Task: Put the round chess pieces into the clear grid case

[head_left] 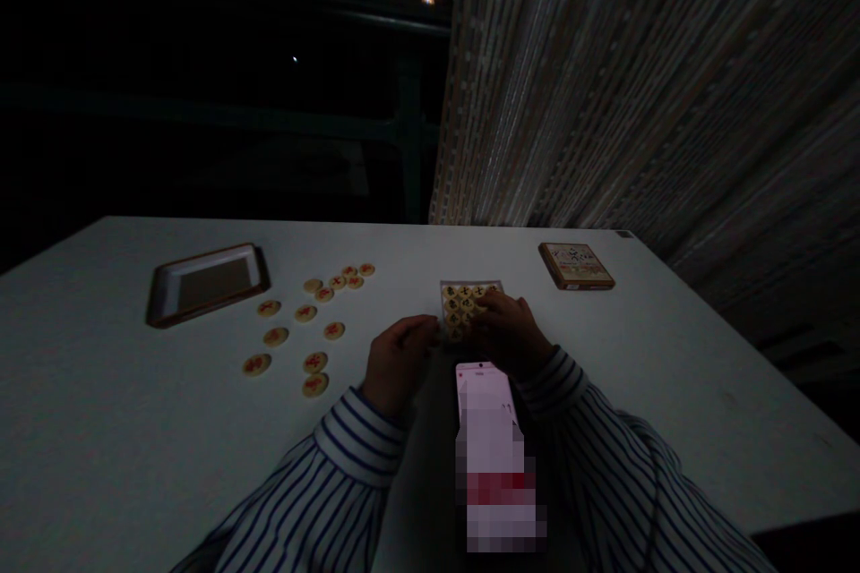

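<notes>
A small clear tray (443, 304) lies near the middle of the table, filled with round Chinese chess pieces (463, 304) bearing dark characters. My left hand (399, 363) is at the tray's left edge, its fingers curled together and pinching there. My right hand (511, 333) bends over the tray's right side, fingertips down on the pieces; whatever they pinch is hidden beneath them. Left of my hands, several loose Chinese chess pieces with red characters (334, 330) are scattered on the white tabletop.
A phone (487, 412) with a lit screen lies between my forearms. An open box part with a brown rim (202, 286) rests at the far left. At the far right is a printed flat box (576, 266). A string curtain (537, 107) hangs behind the table (672, 394). The room is dim.
</notes>
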Motion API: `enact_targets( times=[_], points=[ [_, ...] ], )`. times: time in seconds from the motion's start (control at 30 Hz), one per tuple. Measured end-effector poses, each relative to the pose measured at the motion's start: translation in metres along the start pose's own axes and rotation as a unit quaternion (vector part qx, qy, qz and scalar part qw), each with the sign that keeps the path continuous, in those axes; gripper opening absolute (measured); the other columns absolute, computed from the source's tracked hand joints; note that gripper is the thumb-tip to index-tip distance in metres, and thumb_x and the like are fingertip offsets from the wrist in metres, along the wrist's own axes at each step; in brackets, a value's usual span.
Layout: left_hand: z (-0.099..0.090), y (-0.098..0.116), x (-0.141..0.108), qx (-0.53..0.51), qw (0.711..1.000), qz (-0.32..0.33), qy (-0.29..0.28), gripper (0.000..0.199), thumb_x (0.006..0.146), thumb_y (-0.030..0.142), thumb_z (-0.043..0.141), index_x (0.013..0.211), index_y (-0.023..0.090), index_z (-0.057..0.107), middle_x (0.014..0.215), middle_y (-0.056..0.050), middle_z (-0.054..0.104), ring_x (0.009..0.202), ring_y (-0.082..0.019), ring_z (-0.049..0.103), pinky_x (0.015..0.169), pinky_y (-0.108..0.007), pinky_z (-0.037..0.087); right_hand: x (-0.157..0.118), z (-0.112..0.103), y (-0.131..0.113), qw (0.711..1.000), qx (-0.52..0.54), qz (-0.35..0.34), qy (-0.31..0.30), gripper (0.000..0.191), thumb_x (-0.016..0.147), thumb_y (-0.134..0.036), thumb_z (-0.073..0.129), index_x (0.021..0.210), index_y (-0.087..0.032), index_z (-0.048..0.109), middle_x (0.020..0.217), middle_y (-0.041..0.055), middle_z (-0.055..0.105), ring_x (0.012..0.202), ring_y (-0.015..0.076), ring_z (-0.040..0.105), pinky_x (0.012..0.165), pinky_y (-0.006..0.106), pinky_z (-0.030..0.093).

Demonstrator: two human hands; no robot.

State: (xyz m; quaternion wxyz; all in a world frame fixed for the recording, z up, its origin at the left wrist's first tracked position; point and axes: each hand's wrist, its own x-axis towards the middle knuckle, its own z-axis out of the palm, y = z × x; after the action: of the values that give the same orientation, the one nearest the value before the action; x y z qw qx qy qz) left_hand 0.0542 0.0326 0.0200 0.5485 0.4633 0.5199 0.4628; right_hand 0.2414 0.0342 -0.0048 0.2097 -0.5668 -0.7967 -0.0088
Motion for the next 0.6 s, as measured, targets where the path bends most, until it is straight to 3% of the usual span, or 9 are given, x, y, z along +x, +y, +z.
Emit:
enact_targets(
  times=[0.4, 0.6],
  points=[
    [-0.0008, -0.0037, 0.0017, 0.021, 1.000, 0.013, -0.003, 0.033, 0.060, 0.040, 0.062, 0.078, 0.012, 0.064, 0.063, -0.003, 0.064, 0.055, -0.012, 0.054, 0.051, -0.023, 0.043, -0.0001, 0.0001, 0.0008, 1.000, 0.000, -0.009, -0.004, 0.024, 0.075, -0.036, 0.051, 0.091, -0.022, 0.060, 0.112, 0.0095, 0.054, 0.110, 0.0258, 0.040, 0.085, 0.049, 0.026],
    [-0.0004, -0.0022, 0.0009, 0.031, 0.999, 0.017, -0.006, 0.032, 0.062, 0.039, 0.061, 0.078, 0.012, 0.064, 0.061, -0.003, 0.063, 0.054, -0.012, 0.054, 0.050, -0.022, 0.043, 0.0034, -0.0031, 0.0035, 1.000, 0.016, 0.002, 0.026, 0.022, 0.073, -0.037, 0.052, 0.086, -0.022, 0.061, 0.107, 0.0083, 0.057, 0.107, 0.0242, 0.044, 0.086, 0.047, 0.027]
  ],
)
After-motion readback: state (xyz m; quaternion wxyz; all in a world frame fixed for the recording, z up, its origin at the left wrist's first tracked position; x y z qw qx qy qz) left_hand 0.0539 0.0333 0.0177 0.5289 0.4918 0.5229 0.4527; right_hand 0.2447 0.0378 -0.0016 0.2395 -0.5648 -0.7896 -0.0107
